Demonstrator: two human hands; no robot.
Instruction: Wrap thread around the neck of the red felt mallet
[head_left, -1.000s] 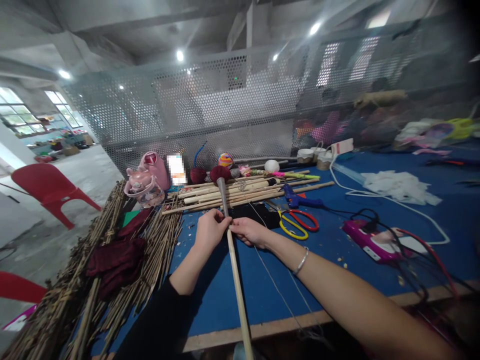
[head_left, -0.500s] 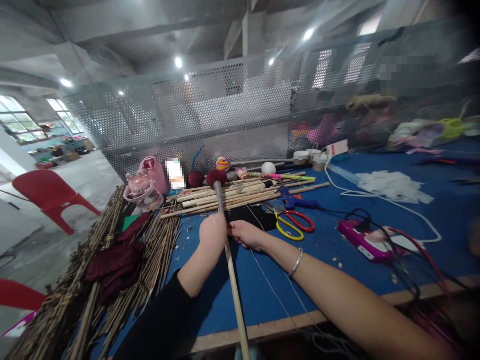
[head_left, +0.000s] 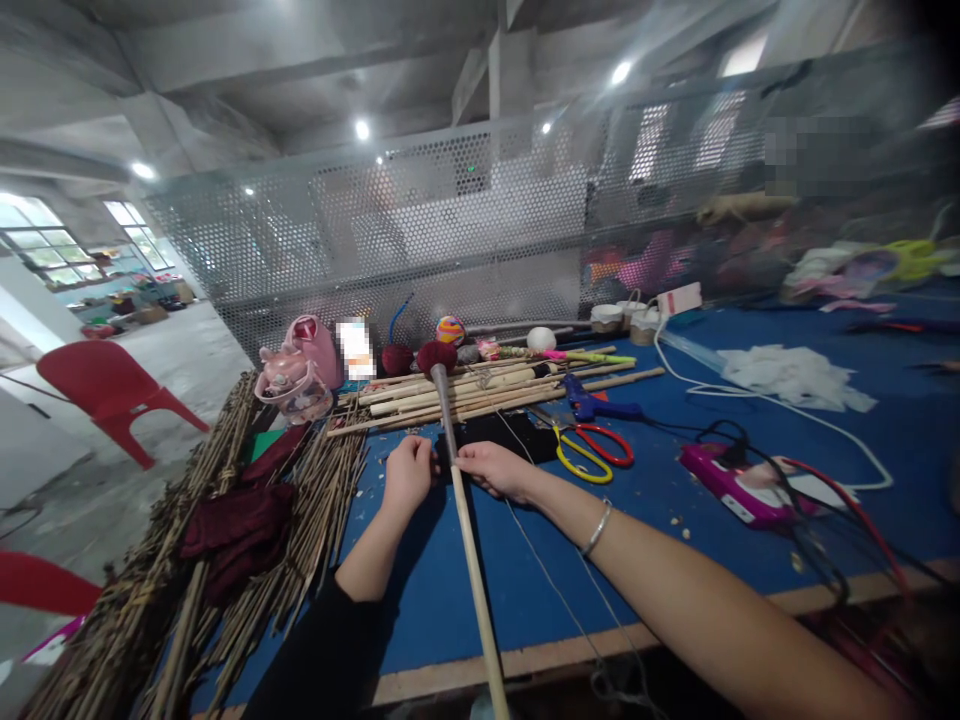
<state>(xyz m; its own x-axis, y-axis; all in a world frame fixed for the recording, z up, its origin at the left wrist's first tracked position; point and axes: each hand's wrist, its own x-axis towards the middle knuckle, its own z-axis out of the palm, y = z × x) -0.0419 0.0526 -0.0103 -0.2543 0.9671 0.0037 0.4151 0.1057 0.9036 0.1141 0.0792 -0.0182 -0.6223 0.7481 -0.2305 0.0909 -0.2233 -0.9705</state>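
Observation:
A long pale wooden stick [head_left: 474,580] runs from the table's front edge away from me. Its far part is wrapped in grey [head_left: 444,405] and ends in a dark red ball [head_left: 436,356]. My right hand [head_left: 495,470] pinches the stick where the grey wrapping meets bare wood. Just left of the stick, my left hand [head_left: 410,476] is apart from it with its fingers curled in; whatever they may hold is hidden. Thin grey thread [head_left: 540,565] passes under my right wrist and hangs in loops over the front edge. Black cloth [head_left: 517,436] lies beyond my hands.
Yellow-and-red-handled scissors [head_left: 592,455] and a blue glue gun [head_left: 592,400] lie to the right, near a magenta power strip [head_left: 731,485] with cables. Several loose sticks [head_left: 420,408] lie across the back. Bundled twigs [head_left: 300,540] cover the left side. A perforated metal screen [head_left: 420,230] stands behind.
My left hand has let go of the stick and shifted left. My right hand stays at the stick, now visibly pinching it. The view has shifted slightly.

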